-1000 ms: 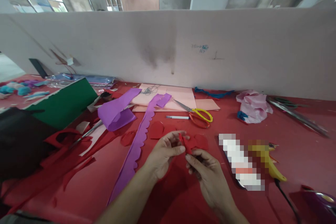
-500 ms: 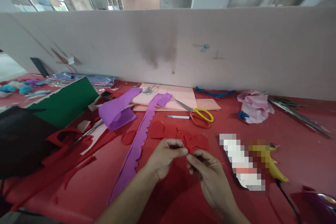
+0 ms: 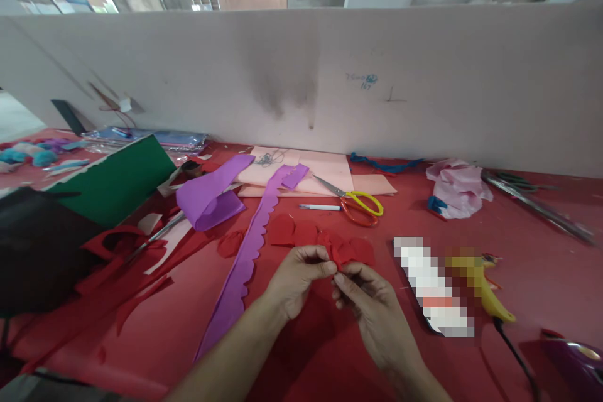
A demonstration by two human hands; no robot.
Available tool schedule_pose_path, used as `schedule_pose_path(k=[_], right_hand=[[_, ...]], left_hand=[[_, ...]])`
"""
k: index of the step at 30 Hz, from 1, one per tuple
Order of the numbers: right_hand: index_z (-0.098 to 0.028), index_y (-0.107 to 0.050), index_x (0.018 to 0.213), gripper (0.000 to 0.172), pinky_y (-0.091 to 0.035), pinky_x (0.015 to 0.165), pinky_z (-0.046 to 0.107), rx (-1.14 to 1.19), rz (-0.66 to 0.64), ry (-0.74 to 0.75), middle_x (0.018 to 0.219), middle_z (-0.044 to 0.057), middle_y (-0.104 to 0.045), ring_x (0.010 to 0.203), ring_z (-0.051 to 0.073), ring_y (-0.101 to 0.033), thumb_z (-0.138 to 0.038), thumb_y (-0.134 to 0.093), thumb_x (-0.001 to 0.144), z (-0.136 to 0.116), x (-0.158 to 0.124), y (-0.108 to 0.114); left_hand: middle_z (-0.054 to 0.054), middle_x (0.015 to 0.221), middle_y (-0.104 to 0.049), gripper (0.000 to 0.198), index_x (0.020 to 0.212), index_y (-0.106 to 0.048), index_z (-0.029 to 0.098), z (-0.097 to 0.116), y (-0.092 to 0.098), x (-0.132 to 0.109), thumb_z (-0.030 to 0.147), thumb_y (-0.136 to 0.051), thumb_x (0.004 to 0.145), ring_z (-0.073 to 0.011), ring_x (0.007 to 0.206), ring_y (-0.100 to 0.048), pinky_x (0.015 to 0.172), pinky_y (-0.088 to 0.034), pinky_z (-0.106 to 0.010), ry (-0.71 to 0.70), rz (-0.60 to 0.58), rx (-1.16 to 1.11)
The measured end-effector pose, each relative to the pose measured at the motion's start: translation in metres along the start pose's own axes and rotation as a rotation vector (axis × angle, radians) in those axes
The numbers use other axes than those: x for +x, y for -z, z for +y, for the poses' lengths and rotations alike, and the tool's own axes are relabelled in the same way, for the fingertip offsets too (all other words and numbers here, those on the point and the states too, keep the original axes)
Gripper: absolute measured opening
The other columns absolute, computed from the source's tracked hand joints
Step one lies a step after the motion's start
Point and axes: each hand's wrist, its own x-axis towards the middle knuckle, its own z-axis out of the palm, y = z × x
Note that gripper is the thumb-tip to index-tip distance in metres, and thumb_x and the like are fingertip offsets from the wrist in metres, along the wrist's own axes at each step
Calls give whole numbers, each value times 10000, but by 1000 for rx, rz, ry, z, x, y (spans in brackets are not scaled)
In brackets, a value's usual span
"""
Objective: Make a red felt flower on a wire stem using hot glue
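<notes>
Between my two hands is a small gathered piece of red fabric (image 3: pixel 335 250), pinched at its lower end. My left hand (image 3: pixel 304 276) is closed on it with thumb and forefinger. My right hand (image 3: pixel 365 295) meets the left at the same spot, its thumb and fingers pressed on the piece's base. Just beyond lie rounded red fabric petals (image 3: pixel 281 230), several in a row, partly hidden by my fingers. A long purple strip with a scalloped edge (image 3: pixel 254 248) runs along the left of my left hand.
Scissors with yellow and orange handles (image 3: pixel 360 204) and a white pen (image 3: pixel 320 207) lie ahead, near pale pink sheets (image 3: pixel 325 169). A yellow corded tool (image 3: pixel 492 301) sits at right beside a blurred-out object (image 3: pixel 431 289). A green board (image 3: pixel 117 185) stands at left.
My hands stay together on the red fabric piece, with only a slight shift of the fingers. The view has tipped very slightly.
</notes>
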Motion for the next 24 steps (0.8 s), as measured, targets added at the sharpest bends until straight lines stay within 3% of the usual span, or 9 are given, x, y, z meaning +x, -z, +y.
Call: schedule_pose_path(k=[7,11,18,24], right_hand=[[-210,-671,764,104,-449,557,214,-40,6,12,641,-28,-612,585,103,-557,-266,-740,710,3,1,5],[-214,-675,796,116,-459,653,224,-121,-2,35,719,-18,-639,661,109,-569,-277,-733,718,4,1,6],[-212,-677,879,187,-463,816,300,-378,-174,25,893,49,-684,889,198,-607,-366,-656,776,-2,2,4],[-196,-693,882,227,-496,736,320,-630,-329,98,841,70,-700,800,220,-636,-385,-633,772,0,4,10]], left_hand=[[-15,611,-600,162,608,-653,122,2,-4,-1,201,-787,563,-118,570,-522,558,-423,-255,-12,5,5],[5,609,-598,175,606,-645,134,6,-7,-4,153,-800,526,-105,590,-526,609,-424,-244,-15,47,-26],[-7,582,-620,176,630,-596,139,17,-3,-5,223,-751,631,-119,570,-580,608,-426,-239,-67,25,-60],[6,594,-620,121,667,-586,147,39,-11,-26,163,-706,668,-110,569,-569,624,-434,-245,-349,71,14]])
